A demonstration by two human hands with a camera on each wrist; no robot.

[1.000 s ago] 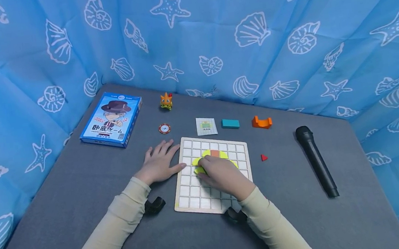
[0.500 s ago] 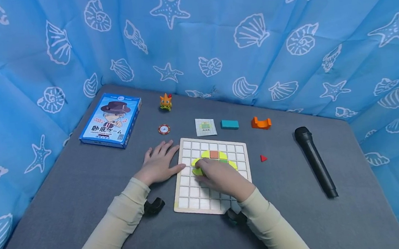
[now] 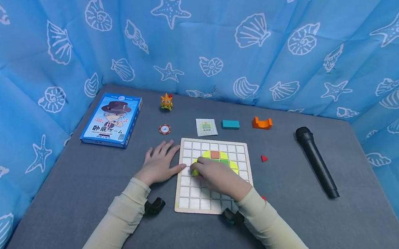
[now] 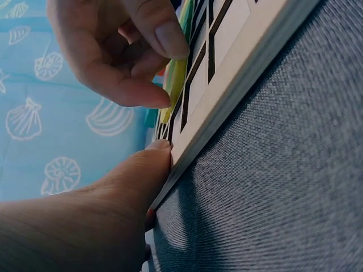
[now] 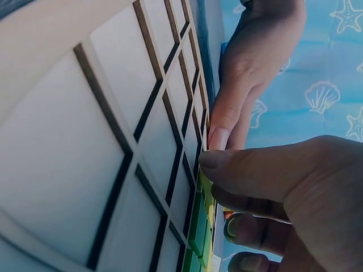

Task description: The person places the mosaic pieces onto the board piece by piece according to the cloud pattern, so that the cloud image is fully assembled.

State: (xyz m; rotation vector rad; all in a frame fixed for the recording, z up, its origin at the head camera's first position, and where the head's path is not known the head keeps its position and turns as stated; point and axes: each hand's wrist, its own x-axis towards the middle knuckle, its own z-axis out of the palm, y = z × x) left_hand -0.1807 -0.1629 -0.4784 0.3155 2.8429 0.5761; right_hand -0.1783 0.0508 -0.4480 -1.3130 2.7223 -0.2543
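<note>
A square wooden grid board (image 3: 195, 202) lies on the dark table. My left hand (image 3: 157, 165) rests flat beside it with fingers spread, its thumb (image 4: 150, 164) touching the board's left edge. Over the board's middle, my right hand (image 3: 222, 176) pinches a yellow tile (image 3: 195, 173) between thumb and finger at the left end of a tile figure. That figure has a brown tile (image 3: 215, 154), green tiles (image 3: 224, 162) and further yellow tiles (image 3: 233, 165). The right hand hides part of the figure and several board cells.
Behind the board lie a pattern card (image 3: 206, 126), a teal block (image 3: 230, 124) and an orange arch block (image 3: 261, 123). A red triangle (image 3: 264, 158) and a black microphone (image 3: 316, 162) are on the right. A blue box (image 3: 112, 120), a poker chip (image 3: 164, 129) and an orange toy figure (image 3: 166, 102) stand back left.
My right hand has shifted slightly left along the board with the yellow tile, uncovering more green and yellow tiles. My left hand stays in place.
</note>
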